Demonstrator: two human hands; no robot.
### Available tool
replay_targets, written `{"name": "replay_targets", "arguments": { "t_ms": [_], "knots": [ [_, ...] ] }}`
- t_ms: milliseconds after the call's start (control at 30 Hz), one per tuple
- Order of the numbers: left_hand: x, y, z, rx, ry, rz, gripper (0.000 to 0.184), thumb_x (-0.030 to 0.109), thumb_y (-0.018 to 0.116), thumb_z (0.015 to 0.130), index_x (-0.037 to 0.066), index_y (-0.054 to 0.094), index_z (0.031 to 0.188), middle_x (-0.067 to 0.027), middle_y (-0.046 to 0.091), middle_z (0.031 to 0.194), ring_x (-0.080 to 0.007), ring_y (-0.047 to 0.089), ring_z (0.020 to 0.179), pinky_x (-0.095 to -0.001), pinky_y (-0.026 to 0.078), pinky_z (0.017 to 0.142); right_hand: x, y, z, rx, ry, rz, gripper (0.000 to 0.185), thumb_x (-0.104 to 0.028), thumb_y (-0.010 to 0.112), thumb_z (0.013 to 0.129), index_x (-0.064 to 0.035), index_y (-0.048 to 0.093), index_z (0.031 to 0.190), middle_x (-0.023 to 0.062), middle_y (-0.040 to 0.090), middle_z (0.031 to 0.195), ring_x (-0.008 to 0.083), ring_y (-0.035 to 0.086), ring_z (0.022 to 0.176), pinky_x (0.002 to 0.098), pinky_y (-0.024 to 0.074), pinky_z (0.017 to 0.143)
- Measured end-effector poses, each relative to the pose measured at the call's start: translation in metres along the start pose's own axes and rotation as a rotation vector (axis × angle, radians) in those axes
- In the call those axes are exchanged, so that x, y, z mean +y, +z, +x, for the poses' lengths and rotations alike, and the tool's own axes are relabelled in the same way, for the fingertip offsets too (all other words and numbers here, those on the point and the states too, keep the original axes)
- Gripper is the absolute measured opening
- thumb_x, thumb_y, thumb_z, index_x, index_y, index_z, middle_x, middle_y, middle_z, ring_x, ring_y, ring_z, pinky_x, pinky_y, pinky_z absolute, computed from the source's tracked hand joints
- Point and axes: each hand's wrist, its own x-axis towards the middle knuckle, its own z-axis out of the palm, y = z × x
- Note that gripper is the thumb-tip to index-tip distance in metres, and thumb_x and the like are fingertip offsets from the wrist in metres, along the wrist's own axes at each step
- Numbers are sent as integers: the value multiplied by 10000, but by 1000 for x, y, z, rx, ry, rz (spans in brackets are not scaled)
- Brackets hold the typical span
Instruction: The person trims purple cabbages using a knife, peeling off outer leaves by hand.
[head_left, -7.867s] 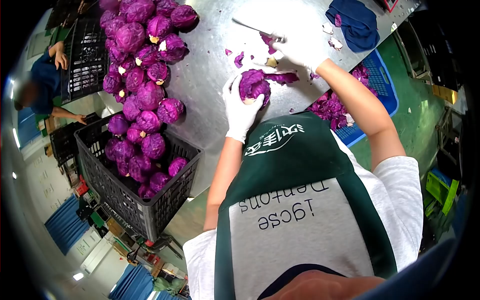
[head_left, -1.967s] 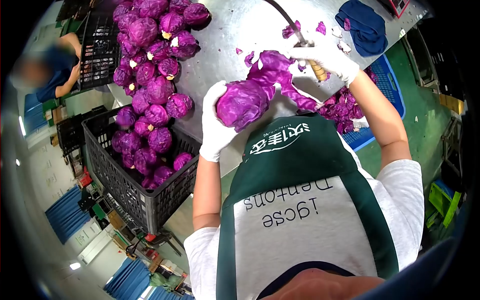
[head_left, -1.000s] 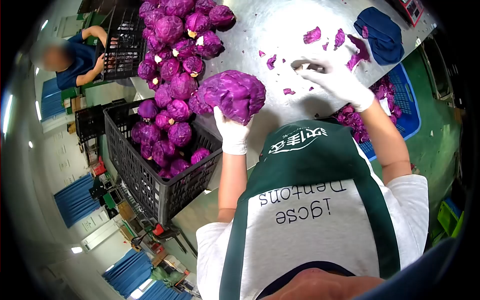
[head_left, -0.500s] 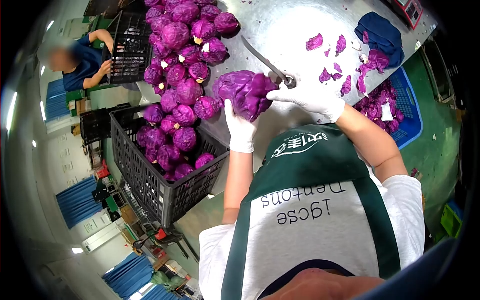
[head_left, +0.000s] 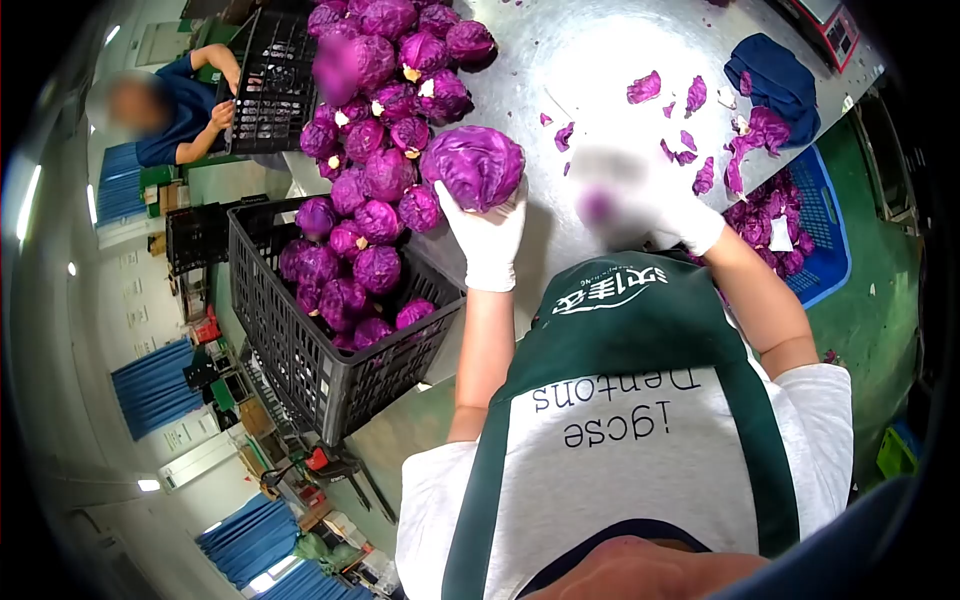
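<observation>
Co-worker, far left: a person in a dark blue top stands across the worktop, both hands on a black slatted crate.
Near crate: a second black crate at the worktop's edge holds several loose cabbages.
Cabbage pile: purple heads heaped on the worktop above that crate, some with pale cut stems showing.
Left arm: forearm nearly upright in view, reaching forward from the grey-white sleeve.
Left hand: white-gloved left hand, turned under the purple cabbage, fingers clamped on its lower part, one of them running up its left side.
Held cabbage's place: just right of the pile, in front of the left wrist.
Apron: dark green bib between the two arms.
Right arm: forearm slants forward and inward, elbow bent outward.
Right hand: gloved right hand, badly blurred, with a purple patch at its fingers; I can't make out whether they are apart or together.
Scraps: torn leaves scattered beyond the right hand.
Cloth: dark blue, crumpled, leaf pieces against it.
Blue basket, far right: leaves inside, rim below the worktop's edge.
</observation>
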Motion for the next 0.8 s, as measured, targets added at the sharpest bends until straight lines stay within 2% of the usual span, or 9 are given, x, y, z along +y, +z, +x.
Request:
{"name": "replay_targets", "arguments": {
  "t_ms": [33,133,300,367,400,467,567,633,800],
  "knots": [
    [-2,6,-4,-16,-25,-42,618,537,562,900,161,463,1380,-90,500,1380,-291,501,1242,-466,410,1064,-1,11,5,58,-96,65,341,-247,660,888,-45,658,1164,6,607,826,85,527,749,246,443,694],
    [-10,13,-5,-16,21,12,641,529,554,908,135,436,1400,-106,487,1397,-301,488,1258,-491,400,1066,-22,31,19,116,-95,230,357,-251,704,865,-26,629,1131,16,573,812,108,524,739,270,469,721],
    [-21,22,-13,-10,186,299,675,464,559,929,28,381,1413,-148,483,1386,-293,475,1268,-457,363,1101,-38,40,32,226,-60,161,462,-274,794,783,-21,599,1117,62,590,900,132,544,811,282,478,745],
    [-22,9,-8,14,257,273,555,332,607,931,19,443,1360,-128,533,1330,-252,521,1214,-415,408,1065,-27,45,40,245,-86,223,496,-262,814,760,-19,595,1133,79,605,927,141,555,829,284,481,750],
    [-21,17,-13,7,305,297,573,234,632,915,57,382,1399,-123,506,1332,-259,518,1204,-404,429,1048,-46,36,36,221,-22,243,499,-210,825,747,-4,595,1139,78,623,973,128,558,837,288,488,748],
    [-19,16,-13,47,393,386,675,112,658,896,97,276,1452,-117,443,1353,-254,495,1196,-375,440,1025,-5,49,46,239,-117,361,453,-144,820,752,22,614,1120,18,617,944,68,527,795,238,476,710],
    [-21,22,-18,27,598,671,776,146,739,827,62,272,1441,-120,414,1351,-231,454,1218,-375,372,1061,-15,39,38,202,-83,290,408,-124,780,801,18,611,1144,-21,559,815,44,491,754,201,449,665],
    [-22,28,-22,47,608,696,809,178,769,795,58,282,1430,-123,398,1354,-235,435,1237,-386,349,1077,-10,37,36,207,-70,181,395,-140,768,813,6,608,1144,-17,571,840,50,500,753,204,454,658],
    [-23,27,-26,58,663,830,861,217,804,754,54,282,1420,-134,376,1357,-251,416,1258,-393,342,1087,-18,31,34,152,115,375,355,-196,751,830,-28,609,1109,-10,596,912,61,532,764,213,467,654]
  ]
}}
